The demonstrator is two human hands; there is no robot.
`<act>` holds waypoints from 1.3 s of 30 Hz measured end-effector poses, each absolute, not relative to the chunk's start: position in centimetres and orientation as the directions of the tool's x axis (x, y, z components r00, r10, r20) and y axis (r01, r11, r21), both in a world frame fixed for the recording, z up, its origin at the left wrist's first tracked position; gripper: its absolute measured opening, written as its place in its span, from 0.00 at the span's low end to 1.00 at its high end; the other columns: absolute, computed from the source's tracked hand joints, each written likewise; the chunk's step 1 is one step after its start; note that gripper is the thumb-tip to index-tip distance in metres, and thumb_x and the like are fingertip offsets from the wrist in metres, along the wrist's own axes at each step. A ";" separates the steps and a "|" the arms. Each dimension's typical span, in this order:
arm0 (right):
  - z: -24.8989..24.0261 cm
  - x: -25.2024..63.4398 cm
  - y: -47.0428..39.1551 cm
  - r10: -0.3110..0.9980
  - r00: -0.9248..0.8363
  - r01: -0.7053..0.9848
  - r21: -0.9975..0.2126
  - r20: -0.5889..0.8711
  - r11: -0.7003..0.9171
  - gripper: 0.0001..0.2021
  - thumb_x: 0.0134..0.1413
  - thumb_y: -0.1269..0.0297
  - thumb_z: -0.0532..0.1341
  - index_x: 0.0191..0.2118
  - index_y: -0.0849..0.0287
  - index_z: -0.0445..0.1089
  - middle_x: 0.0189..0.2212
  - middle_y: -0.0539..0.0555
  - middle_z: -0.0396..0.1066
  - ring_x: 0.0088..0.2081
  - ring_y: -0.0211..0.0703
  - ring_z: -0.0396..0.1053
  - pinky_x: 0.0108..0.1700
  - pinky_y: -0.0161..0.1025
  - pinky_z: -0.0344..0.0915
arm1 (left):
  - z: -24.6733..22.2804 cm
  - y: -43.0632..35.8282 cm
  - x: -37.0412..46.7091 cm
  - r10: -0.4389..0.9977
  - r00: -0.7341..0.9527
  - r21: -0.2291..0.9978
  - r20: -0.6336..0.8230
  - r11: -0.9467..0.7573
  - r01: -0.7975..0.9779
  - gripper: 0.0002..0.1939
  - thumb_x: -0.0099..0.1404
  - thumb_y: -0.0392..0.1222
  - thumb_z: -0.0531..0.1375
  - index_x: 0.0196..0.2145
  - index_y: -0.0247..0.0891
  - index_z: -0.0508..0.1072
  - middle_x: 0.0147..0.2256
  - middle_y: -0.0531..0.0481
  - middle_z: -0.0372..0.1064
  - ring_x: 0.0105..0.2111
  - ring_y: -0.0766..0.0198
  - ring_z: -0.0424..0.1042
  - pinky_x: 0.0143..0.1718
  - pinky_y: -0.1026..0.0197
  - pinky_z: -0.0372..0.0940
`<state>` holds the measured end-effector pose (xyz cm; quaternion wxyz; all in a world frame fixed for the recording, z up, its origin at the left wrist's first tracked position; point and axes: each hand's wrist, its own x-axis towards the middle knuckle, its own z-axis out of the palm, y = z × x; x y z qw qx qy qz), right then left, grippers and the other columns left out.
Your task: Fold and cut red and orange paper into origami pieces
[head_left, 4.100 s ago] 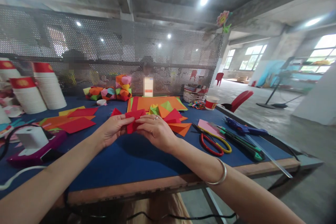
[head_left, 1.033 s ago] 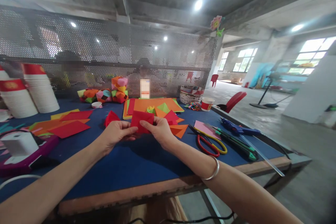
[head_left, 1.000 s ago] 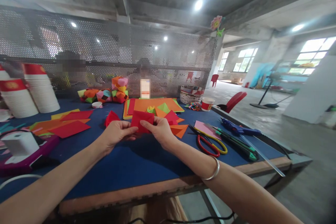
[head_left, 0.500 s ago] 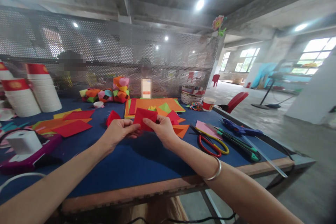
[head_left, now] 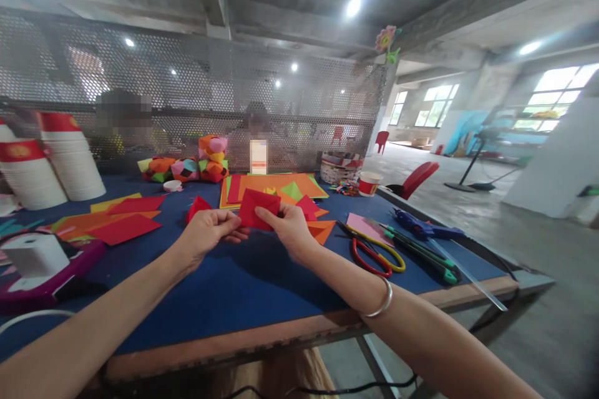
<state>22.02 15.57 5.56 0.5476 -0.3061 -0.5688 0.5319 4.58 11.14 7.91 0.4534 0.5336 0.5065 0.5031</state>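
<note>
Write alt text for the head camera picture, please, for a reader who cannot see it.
A person's right hand pinches a folded red paper above a blue table, with the left hand at its left edge. Scissors and a cutter lie to the right; coloured sheets and stacked cups are on the left.

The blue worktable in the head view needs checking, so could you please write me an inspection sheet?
Surface: blue worktable, partly covered by coloured paper.
Job's things: folded red paper, held above the surface.
Clutter: scissors, cutter and blue glue gun at right; stacked paper cups at left.
Hands: right hand pinches the folded red paper; left hand at its edge, contact unclear.
Cables: white cable at left; black cable below.
Surroundings: perforated screen behind.
</note>
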 end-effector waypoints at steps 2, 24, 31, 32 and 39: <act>5.5 22.0 15.6 0.930 -0.217 -0.234 -0.941 0.296 0.245 0.26 0.33 0.41 0.77 0.32 0.58 0.79 0.34 0.57 0.82 0.40 0.52 0.79 0.46 0.47 0.74 | 7.8 11.2 4.5 0.997 -0.012 0.995 0.071 -0.070 0.076 0.19 0.46 0.53 0.79 0.23 0.36 0.80 0.27 0.42 0.82 0.29 0.57 0.81 0.35 0.60 0.75; 5.2 22.1 14.9 0.904 -0.339 -0.252 -0.951 0.261 0.180 0.23 0.39 0.48 0.77 0.38 0.59 0.81 0.37 0.56 0.83 0.38 0.50 0.80 0.47 0.47 0.75 | 8.0 10.8 5.2 0.998 0.058 0.991 0.026 -0.033 0.130 0.24 0.32 0.50 0.81 0.27 0.37 0.82 0.26 0.49 0.75 0.29 0.60 0.72 0.26 0.62 0.70; 5.3 22.1 15.3 0.915 -0.282 -0.310 -0.930 0.289 0.198 0.17 0.43 0.51 0.76 0.34 0.58 0.79 0.35 0.54 0.83 0.39 0.50 0.79 0.45 0.44 0.75 | 8.6 10.7 4.9 1.000 -0.016 1.000 0.009 -0.009 0.010 0.25 0.46 0.61 0.76 0.26 0.36 0.80 0.33 0.42 0.79 0.31 0.61 0.73 0.27 0.63 0.71; 5.3 22.1 15.4 0.915 -0.280 -0.311 -0.929 0.291 0.200 0.17 0.43 0.51 0.76 0.34 0.57 0.79 0.35 0.54 0.83 0.40 0.50 0.80 0.45 0.44 0.75 | 8.7 10.7 4.9 1.000 -0.030 1.000 0.008 -0.008 -0.006 0.23 0.45 0.60 0.77 0.26 0.37 0.80 0.33 0.43 0.79 0.31 0.61 0.73 0.27 0.64 0.71; 5.5 22.0 15.1 0.904 -0.298 -0.251 -0.939 0.305 0.234 0.22 0.42 0.47 0.75 0.39 0.58 0.77 0.40 0.56 0.82 0.44 0.49 0.78 0.48 0.43 0.74 | 9.0 10.6 4.9 0.992 -0.128 0.999 0.012 -0.018 -0.044 0.25 0.29 0.50 0.81 0.24 0.37 0.80 0.27 0.51 0.75 0.28 0.64 0.72 0.26 0.65 0.70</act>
